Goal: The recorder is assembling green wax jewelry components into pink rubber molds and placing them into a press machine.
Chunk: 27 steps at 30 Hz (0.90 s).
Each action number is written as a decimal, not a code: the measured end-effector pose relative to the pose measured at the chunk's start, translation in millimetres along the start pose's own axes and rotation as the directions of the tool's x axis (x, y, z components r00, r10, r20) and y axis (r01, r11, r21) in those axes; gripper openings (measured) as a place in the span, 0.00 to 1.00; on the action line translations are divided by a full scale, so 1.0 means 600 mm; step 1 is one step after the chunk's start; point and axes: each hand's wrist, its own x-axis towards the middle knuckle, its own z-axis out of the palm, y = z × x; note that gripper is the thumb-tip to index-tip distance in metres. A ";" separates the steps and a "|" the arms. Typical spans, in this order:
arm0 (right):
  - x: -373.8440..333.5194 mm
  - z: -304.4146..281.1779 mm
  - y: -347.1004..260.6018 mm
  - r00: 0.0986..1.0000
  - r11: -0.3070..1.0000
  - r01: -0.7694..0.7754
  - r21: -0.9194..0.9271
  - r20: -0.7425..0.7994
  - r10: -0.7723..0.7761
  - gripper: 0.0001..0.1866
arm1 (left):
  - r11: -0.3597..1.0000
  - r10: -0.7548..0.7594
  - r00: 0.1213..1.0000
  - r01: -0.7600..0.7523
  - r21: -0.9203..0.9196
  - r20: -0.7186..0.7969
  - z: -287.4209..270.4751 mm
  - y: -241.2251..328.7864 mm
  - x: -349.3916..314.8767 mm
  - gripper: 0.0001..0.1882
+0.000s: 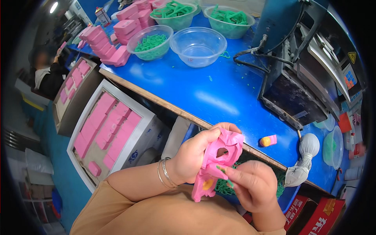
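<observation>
My left hand (190, 156) is closed round a soft pink rubbery piece (209, 170), held in front of my body. The piece is folded and bent, with a hole through its upper part and a yellow patch (207, 184) lower down. My right hand (256, 182) pinches close against its right edge. Between thumb and fingers there shows a small green strip (230, 183), partly covered by the fingertips. Under my hands lies a heap of green strips (223, 188), partly hidden. A small yellow and pink piece (266, 141) rests on the blue table beyond my right hand.
Clear bowls of green pieces (149, 47) and a bowl without contents (197, 49) stand on the blue table (176, 84). Stacked pink blocks (127, 26) are behind. A dark machine (297, 86) stands right, by a white cloth bundle (309, 145). Boxes of pink blocks (147, 129) stand left.
</observation>
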 end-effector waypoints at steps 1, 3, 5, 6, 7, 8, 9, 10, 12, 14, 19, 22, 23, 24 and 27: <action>-0.003 0.003 -0.003 0.999 1.000 0.010 -0.011 -0.047 -0.011 0.16 | 0.998 -0.024 0.998 0.027 -0.065 0.054 -0.001 -0.002 -0.001 0.24; -0.007 0.009 -0.005 0.995 1.000 0.015 -0.023 -0.102 -0.018 0.14 | 0.990 -0.052 0.992 0.066 -0.124 0.112 0.004 -0.003 -0.001 0.24; -0.011 0.020 0.002 0.950 0.960 -0.174 0.218 -0.220 0.222 0.11 | 0.982 -0.055 0.996 0.042 -0.184 -0.066 0.024 0.003 -0.001 0.26; -0.016 0.028 0.007 0.932 0.950 -0.203 0.238 -0.250 0.262 0.06 | 0.982 -0.059 0.996 0.046 -0.181 -0.064 0.035 0.010 -0.001 0.26; -0.018 0.035 0.004 0.930 0.950 -0.208 0.234 -0.254 0.266 0.06 | 0.981 -0.067 0.994 0.049 -0.186 -0.091 0.047 0.018 0.001 0.26; -0.018 0.043 0.000 0.838 0.753 -0.278 0.597 -0.233 0.494 0.04 | 0.980 -0.074 0.990 0.051 -0.190 -0.119 0.052 0.023 0.005 0.27; -0.017 0.049 -0.003 0.730 0.429 -0.258 0.866 -0.116 0.674 0.02 | 0.981 -0.072 0.990 0.049 -0.188 -0.118 0.044 0.022 0.005 0.27; -0.018 0.050 -0.002 0.698 0.292 -0.299 0.909 0.000 0.716 0.03 | 0.967 -0.080 0.997 0.079 -0.243 0.005 0.028 0.019 0.005 0.29; -0.030 0.050 0.010 0.704 0.199 -0.291 0.936 0.068 0.707 0.04 | 0.949 -0.079 0.989 0.114 -0.293 0.127 0.019 0.017 0.006 0.30; -0.028 0.050 0.006 0.669 0.221 -0.327 0.919 0.060 0.741 0.03 | 0.990 -0.084 0.995 0.089 -0.108 0.049 0.019 0.015 0.009 0.32; -0.009 0.007 0.004 0.896 0.944 -0.232 0.233 -0.326 0.301 0.08 | 0.997 0.011 0.995 -0.004 0.071 -0.096 0.034 0.006 0.008 0.30; 0.008 -0.002 0.001 0.960 0.981 -0.192 -0.030 -0.215 0.181 0.06 | 0.972 0.070 0.994 -0.048 0.231 -0.089 0.028 -0.012 0.009 0.27; 0.010 -0.001 0.002 0.940 0.967 -0.247 0.058 -0.228 0.254 0.06 | 0.933 0.076 0.997 -0.068 0.354 -0.009 0.022 -0.014 0.009 0.25; 0.010 -0.001 0.002 0.916 0.943 -0.299 0.147 -0.233 0.327 0.07 | 0.916 -0.167 0.985 0.167 0.364 -0.032 0.030 0.009 0.002 0.26; 0.008 -0.014 0.003 0.916 0.921 -0.314 0.230 -0.181 0.358 0.07 | 0.744 -0.150 0.978 0.013 0.668 0.147 0.034 0.022 0.006 0.33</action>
